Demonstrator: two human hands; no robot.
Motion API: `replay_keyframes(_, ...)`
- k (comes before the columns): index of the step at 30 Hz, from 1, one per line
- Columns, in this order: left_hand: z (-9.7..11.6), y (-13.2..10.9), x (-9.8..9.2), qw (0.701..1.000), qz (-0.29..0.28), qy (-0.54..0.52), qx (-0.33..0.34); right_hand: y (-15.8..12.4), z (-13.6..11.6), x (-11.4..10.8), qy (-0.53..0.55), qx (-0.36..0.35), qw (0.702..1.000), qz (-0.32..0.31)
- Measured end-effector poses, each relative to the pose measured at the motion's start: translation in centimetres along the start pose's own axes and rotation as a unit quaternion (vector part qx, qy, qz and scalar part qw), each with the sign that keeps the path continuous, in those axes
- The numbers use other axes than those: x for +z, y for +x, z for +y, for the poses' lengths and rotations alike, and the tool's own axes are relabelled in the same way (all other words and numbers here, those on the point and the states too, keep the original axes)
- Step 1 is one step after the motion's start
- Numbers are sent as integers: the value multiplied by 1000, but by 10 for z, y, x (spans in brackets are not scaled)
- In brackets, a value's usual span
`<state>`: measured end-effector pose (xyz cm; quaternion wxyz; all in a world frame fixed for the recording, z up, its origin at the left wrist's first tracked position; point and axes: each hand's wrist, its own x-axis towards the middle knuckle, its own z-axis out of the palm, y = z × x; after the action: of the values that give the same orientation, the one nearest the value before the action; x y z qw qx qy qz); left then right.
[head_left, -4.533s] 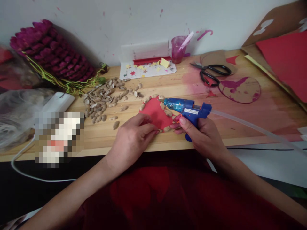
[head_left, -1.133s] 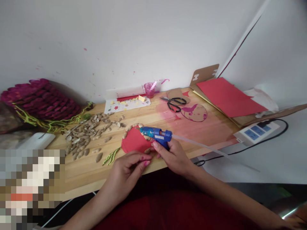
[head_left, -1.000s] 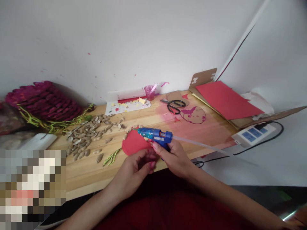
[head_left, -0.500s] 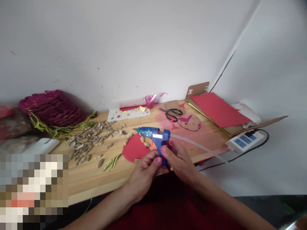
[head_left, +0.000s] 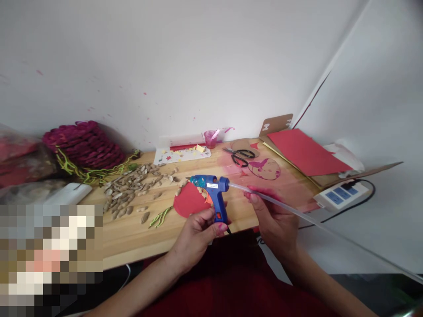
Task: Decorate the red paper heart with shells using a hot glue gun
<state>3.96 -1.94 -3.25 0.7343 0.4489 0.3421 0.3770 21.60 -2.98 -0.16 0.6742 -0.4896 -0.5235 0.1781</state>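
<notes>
My left hand [head_left: 197,232] is wrapped round the handle of a blue hot glue gun [head_left: 211,190], held above the front of the wooden table [head_left: 139,233] with its nozzle pointing left. My right hand [head_left: 271,215] pinches the long clear glue stick [head_left: 297,212] that runs out of the gun's back toward the lower right. Under the gun lies a red paper circle [head_left: 188,200] with nut shells glued along its rim. A heap of loose nut shells [head_left: 135,187] lies to its left.
Black scissors [head_left: 242,156] and a painted cardboard disc [head_left: 264,168] lie behind the gun. Red paper sheets on cardboard [head_left: 306,152] and a white power strip [head_left: 340,194] are at right. A pink cup [head_left: 210,138], star-strewn sheet [head_left: 183,154], purple woven piece [head_left: 84,145] and green scraps [head_left: 161,216] are also here.
The glue gun has passed from my right hand to my left. My right hand slid back along the glue stick and now pinches it. The view has risen off the table.
</notes>
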Motion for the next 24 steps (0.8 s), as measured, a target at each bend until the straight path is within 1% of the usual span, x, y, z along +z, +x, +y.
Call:
replay_keyframes(6, -3, -2, -4, 1000, -3, 19, 2, -2, -1, -6, -79, -67, 994, -18)
replay_keyframes(12, -2, -2, -6, 999, -14, 47, 9, -2, -3, -6, -54, -83, 995, -16)
replay_keyframes(16, -4, -2, -10, 998, -28, 52, 6, 0, -3, -10, -88, -96, 990, -48)
replay_keyframes(18, -4, -3, -11, 997, -30, 63, 14, 0, -2, -11, -84, -102, 989, -59)
replay_keyframes(21, -5, -3, -12, 996, -28, 83, 30, -2, 0, -10, -50, -95, 993, -50)
replay_keyframes(24, -6, -1, -12, 994, -36, 98, 44, -7, 3, -7, -13, -61, 998, -29)
